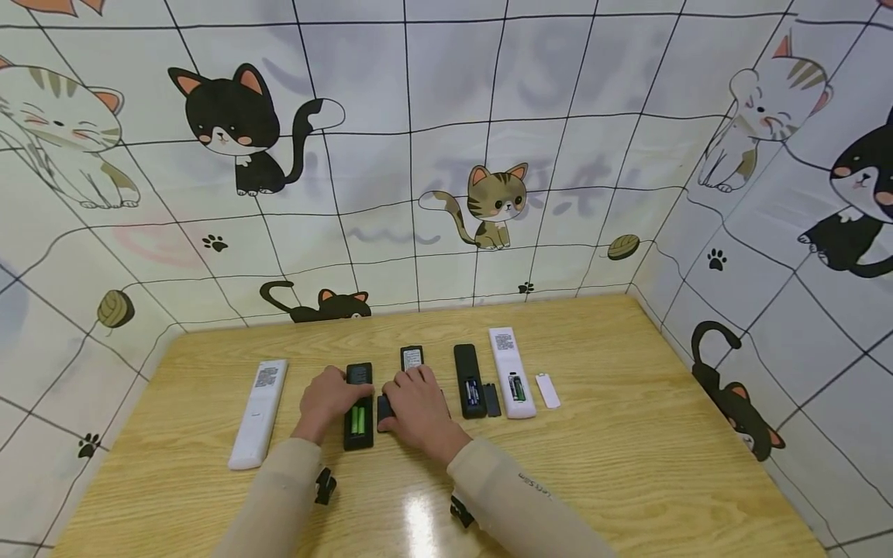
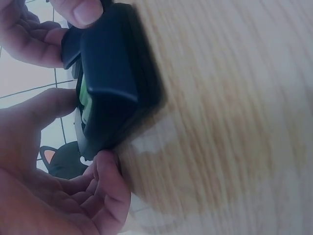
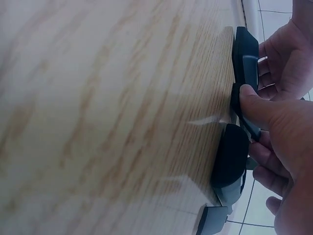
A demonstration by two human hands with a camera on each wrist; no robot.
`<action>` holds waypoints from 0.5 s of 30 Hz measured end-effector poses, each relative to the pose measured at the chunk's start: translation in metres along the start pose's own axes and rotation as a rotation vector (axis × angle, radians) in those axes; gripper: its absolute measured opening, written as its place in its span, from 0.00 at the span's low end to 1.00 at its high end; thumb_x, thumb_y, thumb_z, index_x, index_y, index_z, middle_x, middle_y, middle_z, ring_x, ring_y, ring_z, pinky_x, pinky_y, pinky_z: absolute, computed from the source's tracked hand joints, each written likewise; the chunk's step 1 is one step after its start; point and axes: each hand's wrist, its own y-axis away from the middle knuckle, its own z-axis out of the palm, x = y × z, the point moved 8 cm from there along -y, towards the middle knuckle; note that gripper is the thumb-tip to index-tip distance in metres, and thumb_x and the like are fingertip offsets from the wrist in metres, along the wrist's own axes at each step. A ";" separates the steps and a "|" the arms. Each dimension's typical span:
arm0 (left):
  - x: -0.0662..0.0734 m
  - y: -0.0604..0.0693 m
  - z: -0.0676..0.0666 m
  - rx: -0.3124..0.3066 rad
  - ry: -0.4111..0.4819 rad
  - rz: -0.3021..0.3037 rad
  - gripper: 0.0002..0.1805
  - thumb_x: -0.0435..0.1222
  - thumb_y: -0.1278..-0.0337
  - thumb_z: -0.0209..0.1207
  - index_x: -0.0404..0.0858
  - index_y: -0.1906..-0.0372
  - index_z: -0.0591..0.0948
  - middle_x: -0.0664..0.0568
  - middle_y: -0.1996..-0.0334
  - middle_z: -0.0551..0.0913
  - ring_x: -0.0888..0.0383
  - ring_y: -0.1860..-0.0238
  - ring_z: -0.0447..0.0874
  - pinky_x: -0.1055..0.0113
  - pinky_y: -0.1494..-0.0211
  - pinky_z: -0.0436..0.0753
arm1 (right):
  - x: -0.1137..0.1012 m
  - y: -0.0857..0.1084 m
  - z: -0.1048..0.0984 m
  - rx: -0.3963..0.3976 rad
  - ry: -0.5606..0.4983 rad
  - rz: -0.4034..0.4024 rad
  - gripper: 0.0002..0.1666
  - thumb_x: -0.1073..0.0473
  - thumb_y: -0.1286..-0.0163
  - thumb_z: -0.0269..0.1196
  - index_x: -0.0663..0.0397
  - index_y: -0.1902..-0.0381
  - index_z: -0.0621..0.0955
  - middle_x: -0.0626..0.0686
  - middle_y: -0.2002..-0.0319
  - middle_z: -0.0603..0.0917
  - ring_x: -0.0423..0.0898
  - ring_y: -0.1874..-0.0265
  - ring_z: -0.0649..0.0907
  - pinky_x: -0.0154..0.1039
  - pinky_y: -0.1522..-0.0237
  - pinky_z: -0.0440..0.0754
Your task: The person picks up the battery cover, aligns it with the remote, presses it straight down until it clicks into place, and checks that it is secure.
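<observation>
Right hand (image 1: 421,409) pinches cover (image 1: 384,408); just left of that hand lies remote (image 1: 359,439), long axis forward, gripped by left hand (image 1: 331,397).

Honestly can't make out a single word: tiny print (image 1: 267,377) on the left white remote (image 1: 258,418) and right white remote (image 1: 507,366), a label (image 1: 412,357) on the middle dark remote (image 1: 403,360), lettering (image 1: 535,485) on the right sleeve (image 1: 516,500), all illegible.
</observation>
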 end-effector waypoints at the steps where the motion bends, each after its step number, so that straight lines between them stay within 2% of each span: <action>1: 0.000 -0.001 0.000 -0.005 0.009 0.006 0.30 0.56 0.51 0.64 0.33 0.58 0.79 0.45 0.69 0.81 0.53 0.72 0.76 0.66 0.75 0.68 | 0.000 0.000 -0.001 0.005 -0.007 0.002 0.35 0.24 0.40 0.57 0.38 0.44 0.78 0.43 0.48 0.80 0.44 0.45 0.76 0.45 0.34 0.65; 8: 0.002 0.003 -0.001 -0.034 0.066 0.032 0.30 0.55 0.50 0.64 0.31 0.55 0.80 0.44 0.66 0.82 0.53 0.69 0.77 0.67 0.72 0.69 | 0.000 0.002 -0.002 0.046 -0.040 0.004 0.33 0.26 0.41 0.59 0.38 0.47 0.78 0.42 0.51 0.82 0.43 0.47 0.77 0.45 0.35 0.65; 15: 0.002 0.006 -0.003 -0.058 0.140 0.050 0.32 0.52 0.49 0.66 0.28 0.51 0.77 0.40 0.59 0.82 0.52 0.64 0.79 0.68 0.68 0.73 | 0.001 0.006 -0.006 0.129 -0.086 -0.001 0.25 0.30 0.39 0.61 0.38 0.53 0.79 0.40 0.57 0.84 0.41 0.52 0.79 0.44 0.39 0.66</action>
